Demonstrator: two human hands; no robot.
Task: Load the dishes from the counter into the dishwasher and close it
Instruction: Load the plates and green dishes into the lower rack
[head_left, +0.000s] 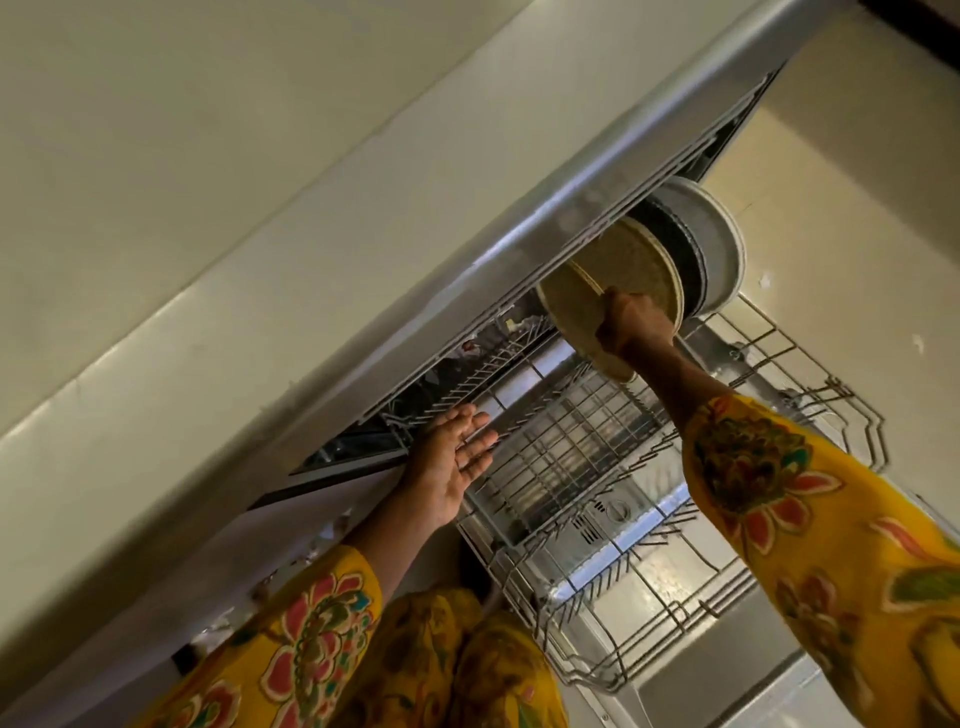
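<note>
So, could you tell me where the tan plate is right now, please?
In the head view, the right hand grips the tan plate on edge over the pulled-out rack, beside another tan plate and grey plates.

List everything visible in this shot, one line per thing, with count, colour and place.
beige plates: at least two, tan, on edge at the rack's far end, one gripped by the right hand.
grey dish: one, grey-white, on edge behind the plates.
lower rack: one, metal wire, pulled out over the open door.
upper rack: one, wire, under the counter edge.
counter: one, pale cream, upper left.
sleeves: two, yellow floral.
left hand: open, at the upper rack.
right hand: grips a plate's rim.
</note>
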